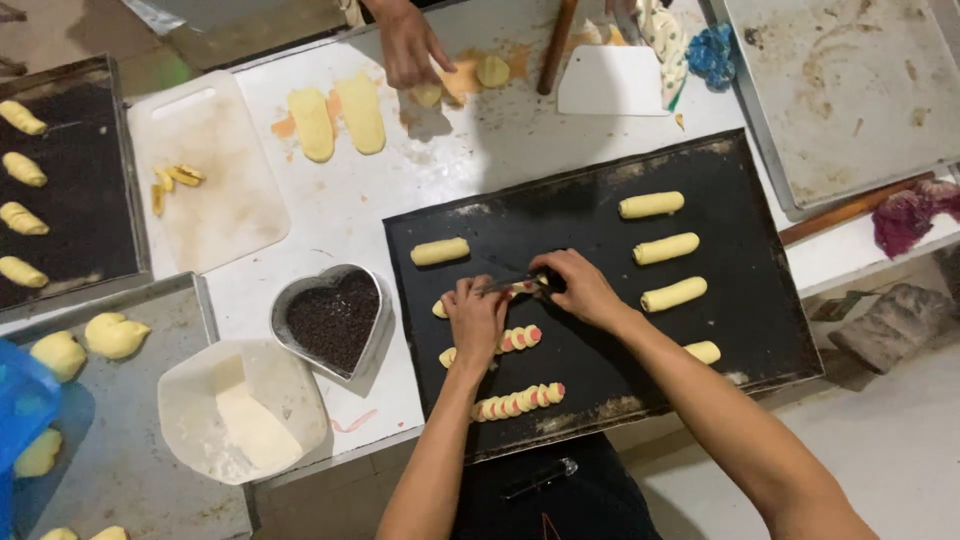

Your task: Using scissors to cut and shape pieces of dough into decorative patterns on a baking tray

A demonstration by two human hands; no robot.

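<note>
Nearest on the black rectangular baking tray (740,330) lies a sliced yellow dough roll with pink filling (518,402), and just beyond it a second sliced roll (520,338) partly hidden under the left hand (475,315). That hand presses down with its fingers curled together on the near-left end of a third dough roll (440,308), pinning it to the tray. Right beside it, the right hand (578,288) has its grip closed around the dark handle of a small knife (512,284), whose thin blade points left across the same roll. To the right, four plain yellow dough rolls (665,247) sit in a column, well apart from both hands; another plain roll (439,251) lies farther left on the tray. Left of the tray, on the white counter (340,210), stands a heart-shaped metal tin of dark sprinkles (335,318). At the far edge, another person's hand (408,45) touches flattened yellow dough pieces (340,118).
</note>
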